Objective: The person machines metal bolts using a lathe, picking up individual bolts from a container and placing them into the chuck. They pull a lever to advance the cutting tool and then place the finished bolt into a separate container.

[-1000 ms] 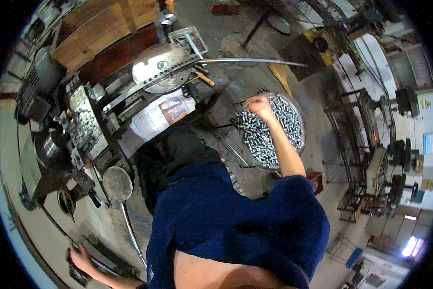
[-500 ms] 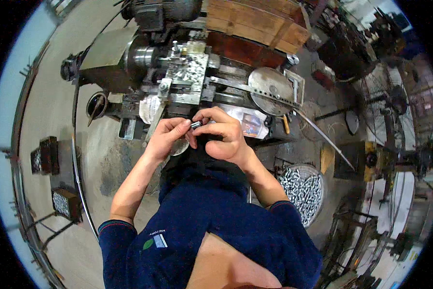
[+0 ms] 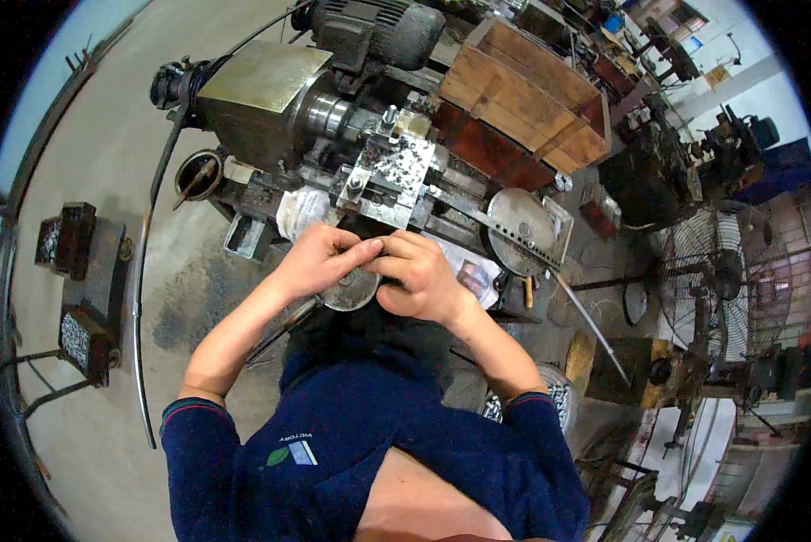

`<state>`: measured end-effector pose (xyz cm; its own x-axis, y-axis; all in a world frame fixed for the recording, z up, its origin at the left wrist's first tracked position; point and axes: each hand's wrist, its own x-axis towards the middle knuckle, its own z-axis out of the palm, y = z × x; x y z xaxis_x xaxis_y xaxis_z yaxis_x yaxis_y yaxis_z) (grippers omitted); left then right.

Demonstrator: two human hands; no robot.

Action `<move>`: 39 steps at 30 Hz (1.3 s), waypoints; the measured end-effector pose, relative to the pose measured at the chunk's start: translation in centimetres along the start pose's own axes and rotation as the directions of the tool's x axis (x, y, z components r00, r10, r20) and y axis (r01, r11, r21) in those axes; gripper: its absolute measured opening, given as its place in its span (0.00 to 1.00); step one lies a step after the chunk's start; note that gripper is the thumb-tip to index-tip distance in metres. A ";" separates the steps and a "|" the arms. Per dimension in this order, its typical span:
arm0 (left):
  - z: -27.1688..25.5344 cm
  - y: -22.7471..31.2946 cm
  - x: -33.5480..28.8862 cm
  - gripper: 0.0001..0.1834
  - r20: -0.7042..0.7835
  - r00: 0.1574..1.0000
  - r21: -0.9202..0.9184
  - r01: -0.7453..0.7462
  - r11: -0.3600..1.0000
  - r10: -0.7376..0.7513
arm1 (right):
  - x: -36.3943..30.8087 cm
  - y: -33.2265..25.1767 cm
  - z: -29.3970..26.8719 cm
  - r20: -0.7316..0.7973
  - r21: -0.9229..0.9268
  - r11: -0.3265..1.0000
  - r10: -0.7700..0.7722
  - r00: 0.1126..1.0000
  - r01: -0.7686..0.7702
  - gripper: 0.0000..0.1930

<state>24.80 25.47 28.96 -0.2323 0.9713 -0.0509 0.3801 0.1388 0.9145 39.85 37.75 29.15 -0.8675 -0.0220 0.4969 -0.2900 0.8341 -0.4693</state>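
Note:
My left hand [image 3: 320, 262] and my right hand [image 3: 424, 278] meet in front of a lathe, thumbs and fingers pinched together. A small shiny metal cylinder showed between them half a second ago; the closed fingers now cover it. Just beyond my hands is the lathe's carriage [image 3: 396, 167], strewn with metal chips. Below my fingers a round metal handwheel [image 3: 351, 294] partly shows. A whitish cloth [image 3: 301, 213] lies beyond my left hand, and a printed sheet [image 3: 471, 273] is to the right of my right hand.
The headstock [image 3: 261, 90] and a motor [image 3: 378, 32] stand at the back. A wooden crate [image 3: 505, 95] is behind the lathe. A basket of metal parts [image 3: 563, 406] sits by my right elbow, partly hidden. Trays of parts [image 3: 85, 343] are far left, a large fan [image 3: 722, 271] right.
My view has turned, so the lathe appears further right and lower. My hands have drawn closer together, and the metal cylinder seen between them before is now hidden by the fingers.

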 end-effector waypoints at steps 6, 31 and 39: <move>-1.7 -1.1 0.0 0.24 -0.190 0.979 -0.079 -0.088 0.993 0.071 | 4.2 -0.2 -1.0 0.083 -0.016 1.000 0.003 0.997 -0.002 0.14; -7.4 -2.2 -0.8 0.18 -0.222 0.975 0.075 0.005 0.997 0.012 | 9.0 4.2 -0.9 0.076 -0.104 0.993 -0.055 0.996 0.063 0.12; -18.4 -8.1 -12.7 0.17 -0.718 0.696 0.463 0.510 0.725 -0.031 | 16.1 10.7 1.7 0.155 -0.707 0.674 0.443 0.883 -0.214 0.13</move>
<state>8.24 8.46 29.61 -0.8158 0.5330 0.2245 0.5718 0.6850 0.4515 22.11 45.40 30.84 -0.9572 0.2645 0.1177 0.2759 0.9567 0.0931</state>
